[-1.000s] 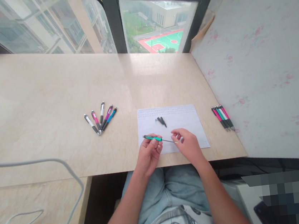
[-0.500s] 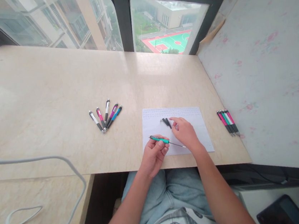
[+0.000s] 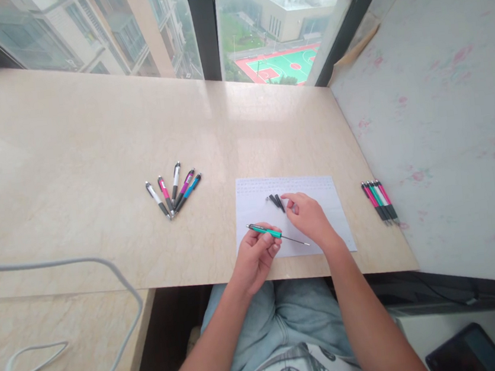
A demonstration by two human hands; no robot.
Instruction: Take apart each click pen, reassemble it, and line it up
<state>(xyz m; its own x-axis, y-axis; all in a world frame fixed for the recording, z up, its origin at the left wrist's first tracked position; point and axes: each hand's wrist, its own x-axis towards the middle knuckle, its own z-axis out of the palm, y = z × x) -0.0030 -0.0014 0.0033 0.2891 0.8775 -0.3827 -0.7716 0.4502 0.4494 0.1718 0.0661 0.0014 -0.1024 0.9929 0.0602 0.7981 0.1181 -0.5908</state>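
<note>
My left hand (image 3: 256, 257) is closed around a green pen barrel (image 3: 267, 231) whose thin refill (image 3: 296, 240) sticks out bare toward the right. On the sheet of paper (image 3: 250, 209) lie several small black pen parts (image 3: 277, 202), apparently grips and tips. Just right of these parts is my right hand (image 3: 307, 214), index finger stretched out and thumb apart, the other fingers partly curled. Nothing shows between its fingers. Whether the index fingertip touches the nearest black part, I cannot tell.
Several assembled pens (image 3: 173, 189) lie fanned out to the left on the table (image 3: 93, 167). A row of pens (image 3: 379, 201) rests near the flowered wall (image 3: 446, 127). At lower left a white cable (image 3: 119, 277) loops; a dark tablet-like device (image 3: 467, 351) lies at lower right.
The view has shifted slightly. My left hand still has the green barrel, and my right hand stays beside the black parts with hardly any movement.
</note>
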